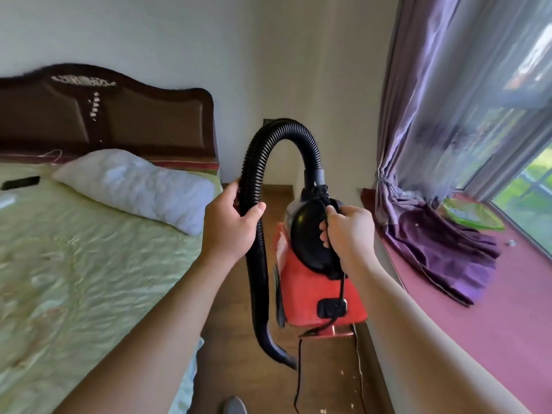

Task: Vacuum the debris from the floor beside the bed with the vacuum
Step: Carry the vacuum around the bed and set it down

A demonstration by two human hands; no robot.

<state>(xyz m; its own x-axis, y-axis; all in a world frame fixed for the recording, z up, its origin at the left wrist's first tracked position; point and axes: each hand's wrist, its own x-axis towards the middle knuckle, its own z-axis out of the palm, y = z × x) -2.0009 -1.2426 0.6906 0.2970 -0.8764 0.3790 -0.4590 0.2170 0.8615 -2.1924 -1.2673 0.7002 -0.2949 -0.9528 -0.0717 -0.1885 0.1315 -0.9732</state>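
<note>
Wooden floor (230,339) ran in a narrow strip between the bed and the window side of the bedroom. The red vacuum (313,291) hung in the air above that strip, held up at about chest level rather than standing on the boards. Its black handle (307,234) faced the person. The ribbed black hose (257,162) arched up out of the vacuum's far end and dropped down its left side. The nozzle (280,354) at the hose's end pointed down, short of the floor, probably so it could be aimed.

The right hand (349,231) was closed round the handle, fingers curled under it, and seemed to bear the machine's weight. The black cord (298,375) looked to be pinched in the same grip; it trailed down past the body towards the floor. The left hand (230,225) wrapped the descending hose, thumb across the front and fingers behind, seemingly to steer it.

Pale debris (343,374) lay scattered on the boards below and nearer than the vacuum, apparently not yet reached by the nozzle.

To the left stood the bed (74,249) with a pale green cover, a white pillow (134,186) and a dark headboard (104,115). To the right a purple curtain (442,144) spilled onto a pink window ledge (493,324).
</note>
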